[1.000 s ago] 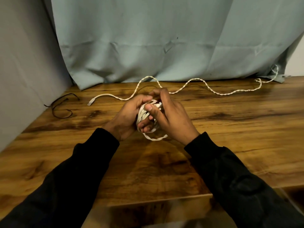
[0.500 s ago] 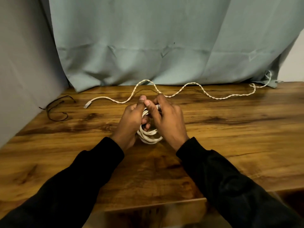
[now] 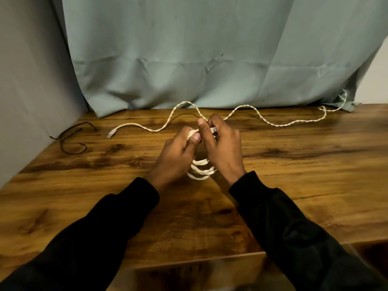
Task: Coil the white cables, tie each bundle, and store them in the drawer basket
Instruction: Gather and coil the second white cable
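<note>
A coiled white cable bundle (image 3: 201, 170) hangs between both hands above the middle of the wooden table (image 3: 294, 175). My left hand (image 3: 175, 156) grips the top of the coil, thumb pressed on it. My right hand (image 3: 222, 148) pinches the coil's top from the other side, where a white plug end shows by the fingers. Several loops sag below the hands. A second white twisted cable (image 3: 260, 117) lies stretched in waves along the back of the table, its plug end (image 3: 110, 134) at the left.
A thin dark tie wire (image 3: 71, 141) lies curled at the back left near the grey wall. A teal curtain (image 3: 210, 53) hangs behind the table. At the front edge below my arms is an opening, blurred and dark.
Both hands have risen slightly and their fingertips have come together on the coil's top. The loops now hang lower between the wrists. The long cable on the table has not moved.
</note>
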